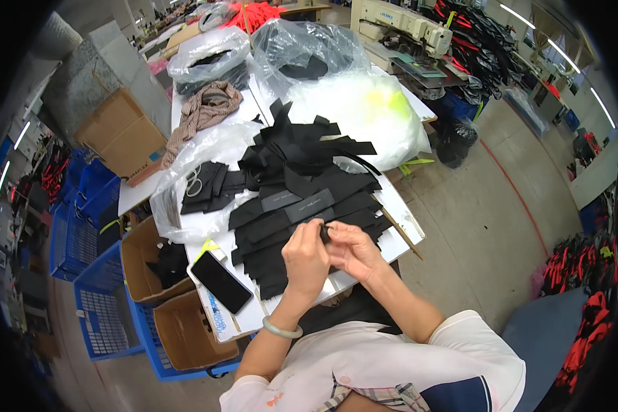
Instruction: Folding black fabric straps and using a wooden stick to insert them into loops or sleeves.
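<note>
My left hand (305,255) and my right hand (354,253) meet over the near part of the white table (220,317). Between their fingertips is a small black piece (325,234), mostly hidden; it looks like fabric, but its kind cannot be made out. Both hands are closed in a pinch around it. Under and beyond them lies a layered stack of black fabric strips (268,242). Two dark grey labels (310,204) with print rest on top of the stack. Farther back, more black strips (302,147) are heaped loosely.
A black phone (222,282) lies left of the strips. White-handled scissors (193,181) rest on folded black pieces by a plastic bag (175,214). A wooden stick (399,230) crosses the right edge. Cardboard boxes (185,336) and blue crates (103,309) stand left; a sewing machine (405,29) stands back right.
</note>
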`<state>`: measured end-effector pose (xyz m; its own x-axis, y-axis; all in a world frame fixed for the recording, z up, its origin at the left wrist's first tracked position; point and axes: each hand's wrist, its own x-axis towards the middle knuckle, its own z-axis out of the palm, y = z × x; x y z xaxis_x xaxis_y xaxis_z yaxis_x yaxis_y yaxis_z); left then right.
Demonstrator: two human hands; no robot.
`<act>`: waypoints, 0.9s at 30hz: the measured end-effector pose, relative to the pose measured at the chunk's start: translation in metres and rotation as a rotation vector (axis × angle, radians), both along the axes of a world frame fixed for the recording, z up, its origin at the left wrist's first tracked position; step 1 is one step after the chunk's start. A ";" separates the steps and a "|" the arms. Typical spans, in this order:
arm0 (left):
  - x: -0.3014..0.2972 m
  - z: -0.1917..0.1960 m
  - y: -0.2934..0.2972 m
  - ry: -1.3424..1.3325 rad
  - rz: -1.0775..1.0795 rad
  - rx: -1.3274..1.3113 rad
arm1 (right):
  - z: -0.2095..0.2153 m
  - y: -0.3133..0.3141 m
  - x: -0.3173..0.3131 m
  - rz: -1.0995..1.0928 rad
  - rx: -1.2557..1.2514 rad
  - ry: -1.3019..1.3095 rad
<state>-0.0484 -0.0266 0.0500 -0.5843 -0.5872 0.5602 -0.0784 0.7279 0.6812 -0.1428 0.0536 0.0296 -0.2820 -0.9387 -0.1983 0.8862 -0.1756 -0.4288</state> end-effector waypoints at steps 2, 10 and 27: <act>0.009 0.008 -0.002 -0.026 -0.168 0.435 | 0.002 0.003 -0.007 0.074 0.045 0.056; -0.015 -0.006 -0.008 0.498 -0.087 0.856 | 0.039 -0.023 -0.012 -0.517 0.134 1.539; -0.011 0.014 -0.029 0.702 -0.627 1.484 | 0.044 -0.025 -0.003 -0.510 -0.070 0.579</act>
<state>-0.0595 -0.0554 0.0645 -0.8065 -0.5905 0.0312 0.5189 -0.6814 0.5162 -0.1458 0.0286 0.0739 -0.7237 -0.6696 0.1671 0.3265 -0.5455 -0.7719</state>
